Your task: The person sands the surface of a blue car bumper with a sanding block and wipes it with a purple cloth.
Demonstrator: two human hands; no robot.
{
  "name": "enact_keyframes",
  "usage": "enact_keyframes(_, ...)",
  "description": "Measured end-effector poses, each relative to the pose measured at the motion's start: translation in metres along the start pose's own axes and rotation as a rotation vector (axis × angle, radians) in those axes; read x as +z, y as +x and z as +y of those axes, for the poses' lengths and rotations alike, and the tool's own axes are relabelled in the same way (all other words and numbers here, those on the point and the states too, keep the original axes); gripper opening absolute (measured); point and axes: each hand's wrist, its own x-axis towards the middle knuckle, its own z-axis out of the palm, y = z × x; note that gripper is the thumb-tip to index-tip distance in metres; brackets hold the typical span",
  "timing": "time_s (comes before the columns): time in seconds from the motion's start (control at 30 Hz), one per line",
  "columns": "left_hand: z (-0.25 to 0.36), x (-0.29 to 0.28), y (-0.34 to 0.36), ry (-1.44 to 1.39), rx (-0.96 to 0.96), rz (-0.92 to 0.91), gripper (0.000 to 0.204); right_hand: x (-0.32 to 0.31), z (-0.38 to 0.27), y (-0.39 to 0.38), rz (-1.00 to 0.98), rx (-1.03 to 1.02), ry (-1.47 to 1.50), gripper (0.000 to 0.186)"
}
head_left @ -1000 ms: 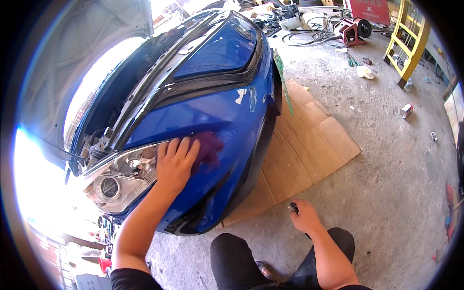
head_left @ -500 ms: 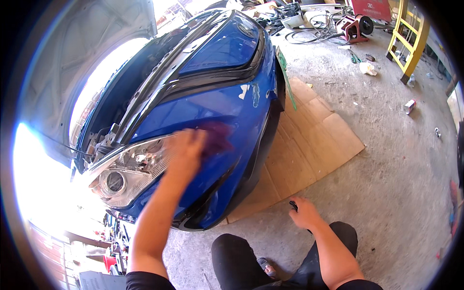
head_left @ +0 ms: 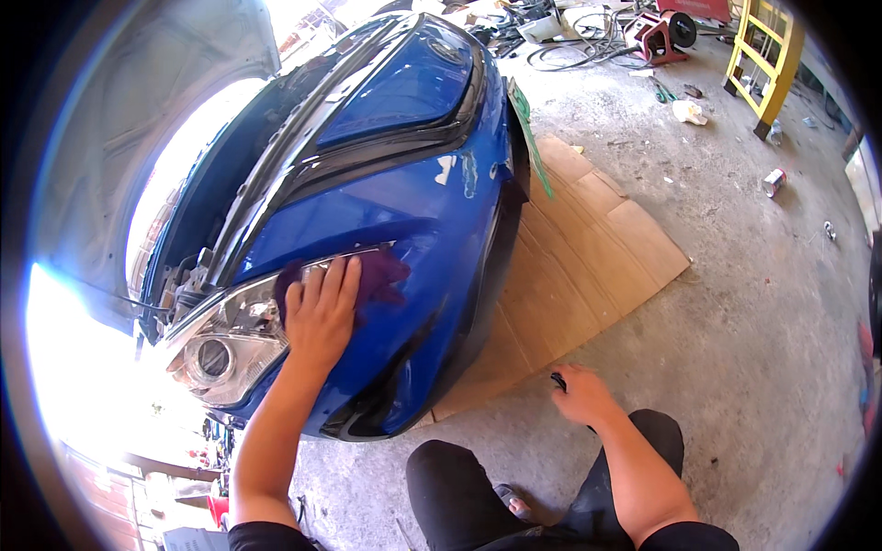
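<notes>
We see the dark purple cloth [head_left: 381,274] bunched on the blue bumper [head_left: 404,207], over the upper inner end of the clear headlight [head_left: 253,317], some of it showing on either side of the left hand [head_left: 322,308]. That hand lies palm down on the cloth, its fingers stretched out and slightly apart; what lies under the palm is hidden from us, and so is the stretch of headlight beneath it. The headlight's outer edge fades into glare.

Our right hand [head_left: 581,397] is near the right knee [head_left: 657,439], its fingers curled around a dark object [head_left: 558,379]. Only the black tip shows clearly, so we cannot tell what the object is.

Higher on the bumper we make out a white scuffed patch [head_left: 446,169]. A thin green piece [head_left: 531,142] stands at its front, seen almost edge-on. The cardboard [head_left: 588,248] runs under the bumper, which covers its near left part. At the left, the raised hood [head_left: 156,110] is cut off by the dark rim of the view. Across the floor a can [head_left: 774,182] lies on its side, and the yellow ladder [head_left: 767,69] is cropped at the top.
</notes>
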Motion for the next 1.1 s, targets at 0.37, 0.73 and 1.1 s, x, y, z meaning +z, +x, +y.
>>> enact_keyframes(0.37,0.111,0.053,0.103,-0.289,0.260,0.051,0.044,0.011,-0.004,-0.008,-0.047,-0.035,-0.022,0.041)
enact_keyframes(0.73,0.128,0.072,0.055,-0.352,0.743,-0.260,0.034,-0.019,-0.029,-0.076,0.090,0.195,0.332,0.042)
enact_keyframes(1.1,0.162,0.107,0.152,-0.188,0.682,-0.238,0.041,0.011,-0.013,-0.166,0.196,0.780,0.967,0.035)
